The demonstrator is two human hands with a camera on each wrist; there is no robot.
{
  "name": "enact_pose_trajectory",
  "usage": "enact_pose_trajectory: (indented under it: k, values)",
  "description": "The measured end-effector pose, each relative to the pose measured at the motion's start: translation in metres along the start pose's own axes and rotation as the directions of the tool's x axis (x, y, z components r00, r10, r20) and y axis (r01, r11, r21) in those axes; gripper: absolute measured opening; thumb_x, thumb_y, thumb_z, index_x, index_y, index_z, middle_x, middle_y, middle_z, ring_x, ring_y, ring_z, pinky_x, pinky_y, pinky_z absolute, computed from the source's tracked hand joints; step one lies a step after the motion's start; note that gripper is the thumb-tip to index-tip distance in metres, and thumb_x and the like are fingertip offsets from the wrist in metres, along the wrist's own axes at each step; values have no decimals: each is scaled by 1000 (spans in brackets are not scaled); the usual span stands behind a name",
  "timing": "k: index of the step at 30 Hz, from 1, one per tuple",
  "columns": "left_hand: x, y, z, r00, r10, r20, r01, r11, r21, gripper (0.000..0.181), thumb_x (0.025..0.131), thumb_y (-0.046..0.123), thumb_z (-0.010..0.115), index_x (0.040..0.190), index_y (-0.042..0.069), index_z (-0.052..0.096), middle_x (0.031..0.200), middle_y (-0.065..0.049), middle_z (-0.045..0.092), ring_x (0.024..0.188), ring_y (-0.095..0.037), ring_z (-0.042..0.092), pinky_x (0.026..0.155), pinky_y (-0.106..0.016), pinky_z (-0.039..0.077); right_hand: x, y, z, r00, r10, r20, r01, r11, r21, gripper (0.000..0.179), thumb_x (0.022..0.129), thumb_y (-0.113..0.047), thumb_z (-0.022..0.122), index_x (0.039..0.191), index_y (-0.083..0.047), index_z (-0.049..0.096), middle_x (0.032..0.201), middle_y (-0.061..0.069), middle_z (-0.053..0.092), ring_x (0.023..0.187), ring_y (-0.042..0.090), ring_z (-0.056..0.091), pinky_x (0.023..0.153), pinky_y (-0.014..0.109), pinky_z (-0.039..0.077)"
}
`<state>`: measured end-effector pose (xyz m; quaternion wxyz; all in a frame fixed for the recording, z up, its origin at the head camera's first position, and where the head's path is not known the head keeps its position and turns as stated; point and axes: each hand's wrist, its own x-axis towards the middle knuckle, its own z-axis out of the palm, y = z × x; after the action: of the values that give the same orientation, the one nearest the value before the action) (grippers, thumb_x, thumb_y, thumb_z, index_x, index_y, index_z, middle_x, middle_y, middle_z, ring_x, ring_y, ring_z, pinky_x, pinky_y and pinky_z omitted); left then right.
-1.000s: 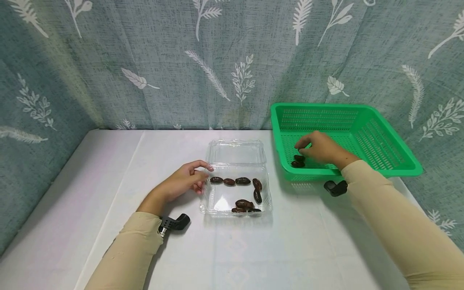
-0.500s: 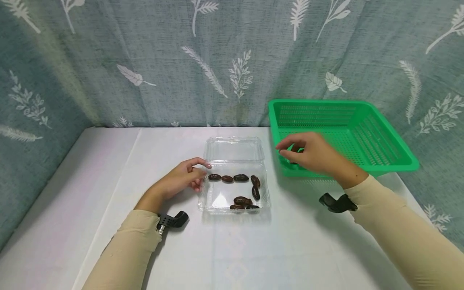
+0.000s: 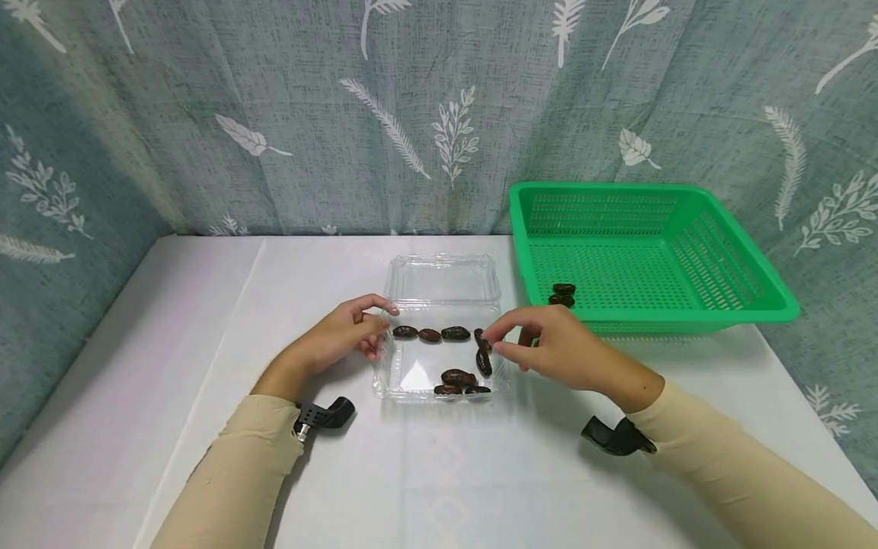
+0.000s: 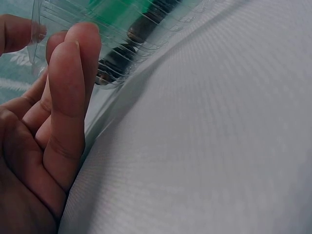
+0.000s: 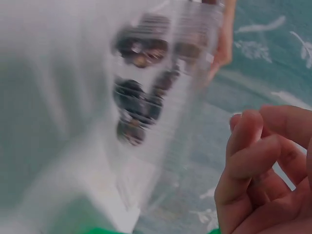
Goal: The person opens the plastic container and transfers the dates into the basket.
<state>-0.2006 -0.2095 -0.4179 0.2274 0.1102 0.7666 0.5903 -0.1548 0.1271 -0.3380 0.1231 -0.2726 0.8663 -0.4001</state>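
Hand (R) (image 3: 562, 352) now over clear box (image 3: 428, 357), prev. over bskt (image 3: 686, 315), can't tell grip, L hand (image 3: 332, 339) relaxed at box

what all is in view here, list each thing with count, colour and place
Clamshell container: 1, clear plastic, lid open, mid-table
Dates in the container: at least 8, dark brown, some overlapping
Dates in the basket: at least 2, dark brown, near-left corner
Plastic basket: 1, green, far right of table
Tablecloth: 1, white, under everything
Curtain: grey-green, white leaf print, behind table
Wrist devices: 2, black, one per wrist
Sleeves: 2, beige, both arms
Left hand: 1, bare, at container's left wall
Right hand: 1, bare, over container's right side
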Motion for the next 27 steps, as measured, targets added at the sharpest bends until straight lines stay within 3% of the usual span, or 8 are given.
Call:
enact_pose_trajectory:
  k: [7, 15, 17, 20, 24, 27]
  values:
    - [0, 3, 0, 1000, 2, 2, -2, 1000, -2, 35, 98, 12, 50, 131, 0, 50, 75, -2, 57, 61, -11, 59, 61, -27, 58, 5, 7, 16, 997, -21, 68, 24, 999, -47, 15, 92, -11, 71, 107, -10, 75, 105, 5, 74, 51, 6, 47, 48, 21, 41]
    - [-1, 2, 1, 1000, 1, 0, -1, 1000, 4, 35, 98, 12, 50, 132, 1, 50, 75, -2, 56, 61, -12, 59, 62, -27, 58, 14, 14, 27, 998, -52, 28, 56, 986, -156, 17, 91, -9, 70, 107, -9, 75, 108, 3, 74, 56, 7, 47, 55, 22, 47]
    - [-1, 2, 1, 1000, 3, -1, -3, 1000, 6, 35, 98, 12, 50, 132, 1, 50, 75, -2, 56, 61, -12, 59, 62, -27, 58, 15, 15, 29, 999, -52, 10, 53, 980, -191, 18, 91, -9, 70, 109, -9, 75, 110, 3, 74, 62, 9, 52, 60, 24, 50]
    - [-1, 0, 1, 1000, -1, 3, 1, 1000, 5, 35, 98, 12, 49, 132, 0, 49, 75, -2, 56, 61, -11, 59, 62, -28, 58, 17, 15, 32, 998, -57, 0, 55, 965, -258, 20, 91, -9, 70, 111, -10, 75, 113, 4, 73, 82, 14, 65, 75, 30, 57]
    - [-2, -1, 1, 1000, 0, 6, 0, 1000, -1, 35, 99, 13, 50, 132, 0, 49, 74, -2, 56, 61, -11, 59, 62, -28, 58, 18, 15, 37, 999, -50, -17, 42, 943, -331, 23, 91, -9, 69, 113, -9, 74, 115, 4, 72, 109, 21, 67, 93, 38, 56]
    - [-2, -1, 1, 1000, 6, 2, -5, 1000, -4, 35, 99, 14, 51, 132, 1, 50, 73, -2, 55, 60, -11, 59, 62, -27, 58, 19, 13, 40, 999, -26, -37, 10, 926, -377, 24, 92, -11, 69, 115, -8, 73, 118, 5, 71, 110, 23, 67, 94, 40, 57]
